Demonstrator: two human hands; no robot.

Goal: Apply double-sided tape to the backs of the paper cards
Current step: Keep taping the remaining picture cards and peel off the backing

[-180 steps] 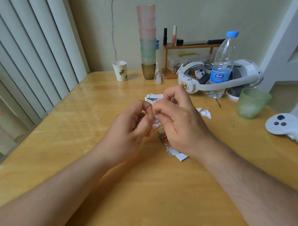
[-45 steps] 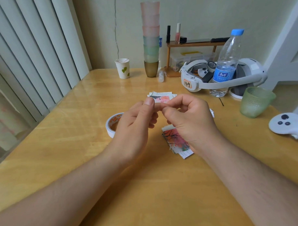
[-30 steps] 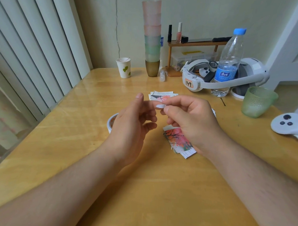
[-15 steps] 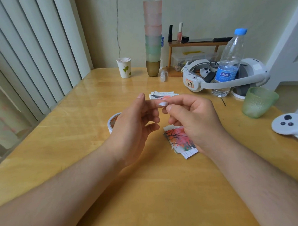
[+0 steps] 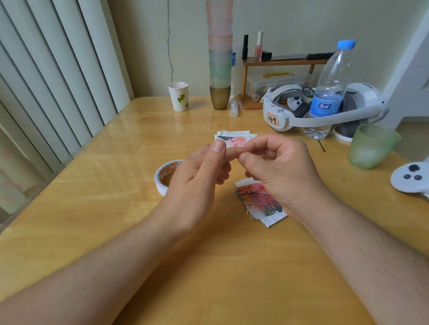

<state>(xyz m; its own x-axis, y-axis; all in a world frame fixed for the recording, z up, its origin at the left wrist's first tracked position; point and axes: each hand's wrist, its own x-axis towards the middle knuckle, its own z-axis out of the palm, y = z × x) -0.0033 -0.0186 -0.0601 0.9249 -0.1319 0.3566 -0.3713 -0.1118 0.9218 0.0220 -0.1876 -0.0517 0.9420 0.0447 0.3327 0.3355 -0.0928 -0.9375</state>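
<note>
The fingers of the left hand and those of the right hand are brought tip to tip above the middle of the surface, thumb and forefinger of each pressed together as if on something very small; what is pinched between them cannot be made out. The remaining fingers of both hands are curled loosely inward.

Directly beneath the right hand a small pile of paper cards is laid face up on the surface, an orange-red picture being shown on the top one. A second pile of cards is seen just beyond the fingertips, partly hidden by them. A roll of double-sided tape is lying flat just to the left of the left hand, partly covered by it.

Further out, a green glass and a white controller are placed at the right edge. A white headset and a water bottle are stood behind the cards, and a stack of tumblers and a paper cup are set near the wall.
</note>
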